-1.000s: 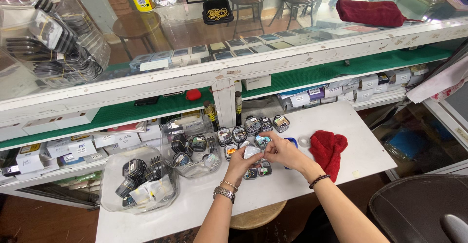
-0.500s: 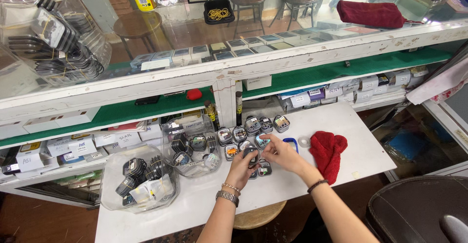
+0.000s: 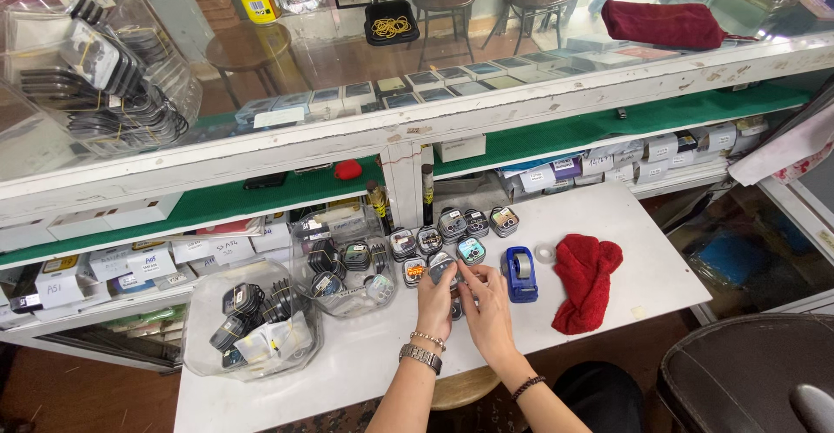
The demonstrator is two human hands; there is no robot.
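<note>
A small case point(image 3: 441, 265) sits mid-worktop, pinched between the fingers of the left hand point(image 3: 437, 298) and right hand point(image 3: 488, 307). More cases point(image 3: 452, 224) line the white worktop's point(image 3: 625, 268) back edge, beside a blue dispenser point(image 3: 519, 274) and red cloth point(image 3: 585, 278). Green shelves point(image 3: 599, 125) run behind.

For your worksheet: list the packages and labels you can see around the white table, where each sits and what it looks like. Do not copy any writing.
Small square packs: rows on the table, grey with round inserts.
One pack: held by left hand and right hand.
White labelled boxes: lower left shelf.
Pale labelled boxes: right shelf.
</note>
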